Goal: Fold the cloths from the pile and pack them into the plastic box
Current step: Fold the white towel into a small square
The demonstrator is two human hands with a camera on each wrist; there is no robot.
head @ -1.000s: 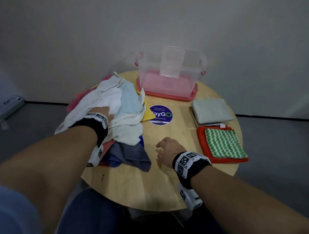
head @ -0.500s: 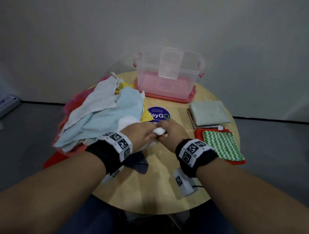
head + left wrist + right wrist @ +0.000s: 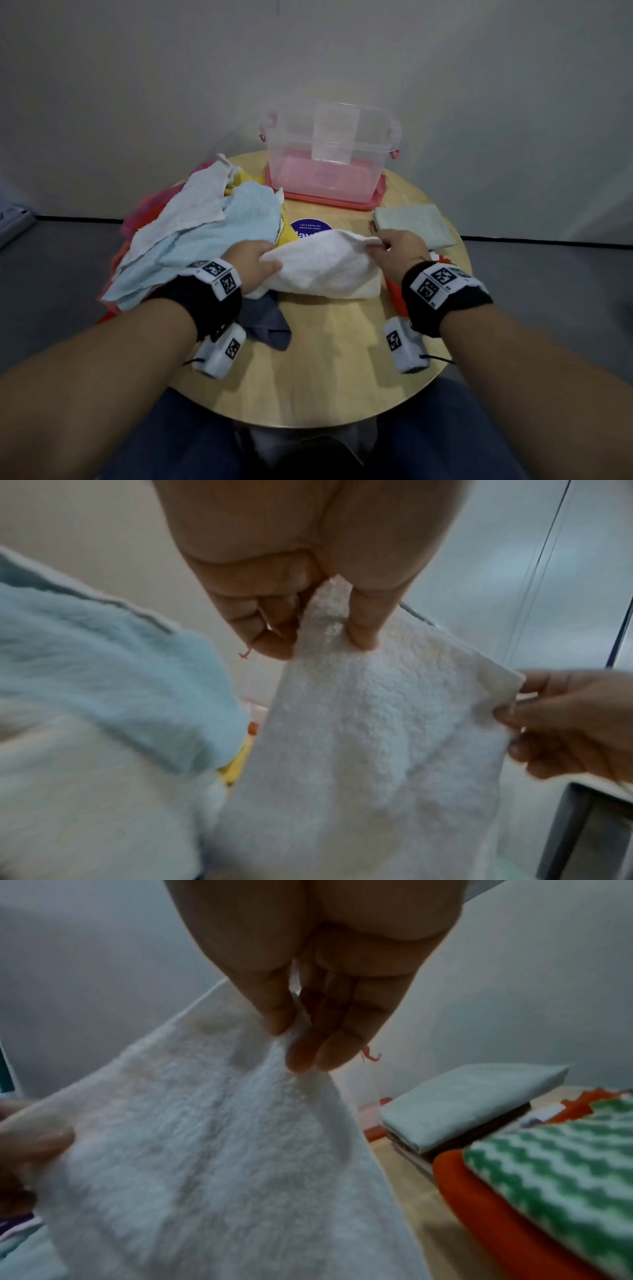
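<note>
A white terry cloth (image 3: 322, 267) (image 3: 373, 737) (image 3: 205, 1150) is stretched above the round wooden table (image 3: 325, 359) between my two hands. My left hand (image 3: 253, 263) (image 3: 322, 626) pinches its left corner between thumb and fingers. My right hand (image 3: 394, 250) (image 3: 301, 1037) pinches the right corner. The pile of cloths (image 3: 191, 240) lies at the left, with a light blue one (image 3: 103, 664) on top. The clear plastic box (image 3: 329, 154) stands open on its pink lid at the back of the table.
A folded pale green cloth (image 3: 414, 229) (image 3: 462, 1099) lies at the right on a small stack. Nearer me a folded green zigzag cloth (image 3: 561, 1164) sits on an orange one (image 3: 479, 1191). A purple round sticker (image 3: 308, 228) marks the table centre. A dark grey cloth (image 3: 267, 322) hangs by the front edge.
My left hand pulled the white cloth out of the pile; both hands met at its bunched corner, then moved apart and spread it across the table centre.
</note>
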